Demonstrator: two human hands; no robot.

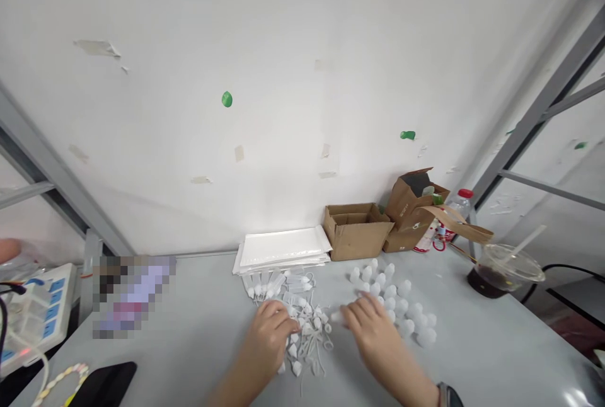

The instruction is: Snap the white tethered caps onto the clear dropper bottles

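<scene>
On the grey table, a pile of small white caps with thin white cords lies between my hands. My left hand is at the pile's left edge, its fingers curled together over white pieces; what they grip is hidden. To the right, my right hand pinches a small translucent white piece at its fingertips. Beyond my right hand are several frosted white bulb-shaped pieces. Clear tubes with white caps lie above the pile, in front of a stack of white envelopes.
An open cardboard box and a brown paper bag stand by the wall. A cup of dark drink with a straw is at right. A black phone, a bead bracelet and a power strip lie at left.
</scene>
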